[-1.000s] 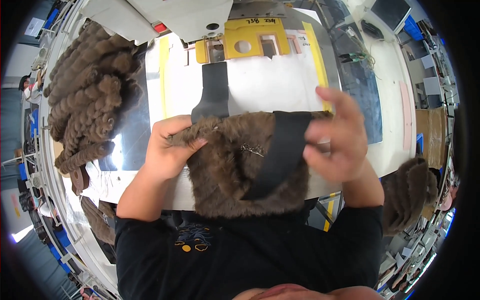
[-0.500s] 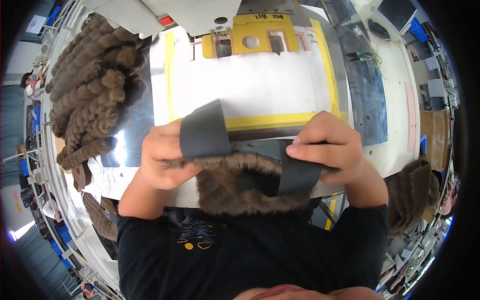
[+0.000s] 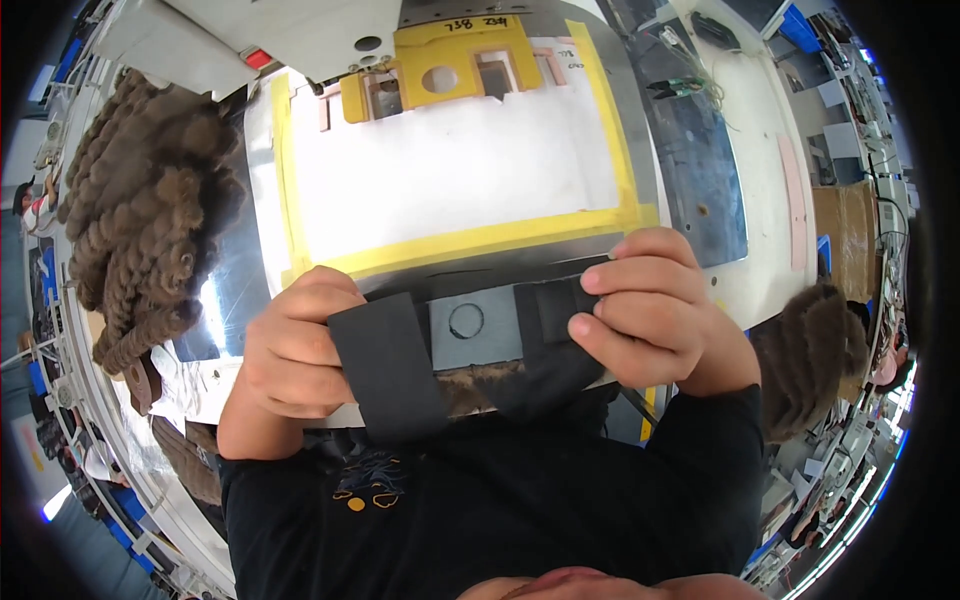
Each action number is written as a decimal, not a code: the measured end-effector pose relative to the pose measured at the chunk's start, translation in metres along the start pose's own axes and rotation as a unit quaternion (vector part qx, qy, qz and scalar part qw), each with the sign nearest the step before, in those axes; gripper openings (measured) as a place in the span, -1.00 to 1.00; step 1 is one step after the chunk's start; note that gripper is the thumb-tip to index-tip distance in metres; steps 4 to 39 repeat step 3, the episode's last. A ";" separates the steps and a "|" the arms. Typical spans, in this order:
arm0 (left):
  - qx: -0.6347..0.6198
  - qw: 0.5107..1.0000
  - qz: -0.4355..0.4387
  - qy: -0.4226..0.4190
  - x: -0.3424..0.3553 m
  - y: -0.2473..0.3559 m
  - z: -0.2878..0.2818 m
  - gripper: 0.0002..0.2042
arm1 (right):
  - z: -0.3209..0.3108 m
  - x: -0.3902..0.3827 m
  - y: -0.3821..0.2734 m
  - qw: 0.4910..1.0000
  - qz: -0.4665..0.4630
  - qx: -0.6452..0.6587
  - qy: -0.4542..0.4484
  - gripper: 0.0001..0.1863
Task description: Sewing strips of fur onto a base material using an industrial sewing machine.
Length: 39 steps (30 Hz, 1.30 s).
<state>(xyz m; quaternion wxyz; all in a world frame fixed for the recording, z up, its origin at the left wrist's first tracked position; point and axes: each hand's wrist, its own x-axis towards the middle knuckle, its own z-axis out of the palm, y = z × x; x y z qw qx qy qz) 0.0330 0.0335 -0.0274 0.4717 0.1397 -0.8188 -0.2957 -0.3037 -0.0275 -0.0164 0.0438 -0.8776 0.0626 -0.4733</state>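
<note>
In front of my chest I hold up a furry piece with its backing side showing. Between its wide black fabric strips (image 3: 390, 370) lies a grey patch (image 3: 502, 345) marked with a dark circle outline. Brown fur (image 3: 478, 392) shows below the patch, close to my shirt. My left hand (image 3: 300, 345) is closed on the piece's left end, its thumb hidden behind the black strip. At the other end, my right hand (image 3: 650, 310) pinches the right black strip with fingers and thumb.
Ahead lies a white sheet edged with yellow tape (image 3: 460, 240), with a yellow template (image 3: 465, 65) at its far side. A white machine housing (image 3: 240, 30) overhangs it. Brown fur pieces (image 3: 150, 210) are heaped at left; more fur (image 3: 810, 360) sits at right. A cardboard box (image 3: 845, 240) stands beyond.
The piece has tipped over: its fur edge faced me before, and now the grey patch with the circle shows. Both hands keep hold, and the black strips lie flatter. The view has shifted slightly.
</note>
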 end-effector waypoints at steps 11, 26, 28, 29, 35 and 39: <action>-0.042 0.999 0.007 -0.012 -0.011 -0.008 -0.006 -0.88 | -0.002 -0.004 0.008 0.999 0.010 0.031 -0.009 -0.85; -0.042 0.999 0.007 -0.012 -0.011 -0.008 -0.006 -0.88 | -0.002 -0.004 0.008 0.999 0.010 0.031 -0.009 -0.85; -0.042 0.999 0.007 -0.012 -0.011 -0.008 -0.006 -0.88 | -0.002 -0.004 0.008 0.999 0.010 0.031 -0.009 -0.85; -0.042 0.999 0.007 -0.012 -0.011 -0.008 -0.006 -0.88 | -0.002 -0.004 0.008 0.999 0.010 0.031 -0.009 -0.85; -0.042 0.999 0.007 -0.012 -0.011 -0.008 -0.006 -0.88 | -0.002 -0.004 0.008 0.999 0.010 0.031 -0.009 -0.85; -0.042 0.999 0.007 -0.012 -0.011 -0.008 -0.006 -0.88 | -0.002 -0.004 0.008 0.999 0.010 0.031 -0.009 -0.85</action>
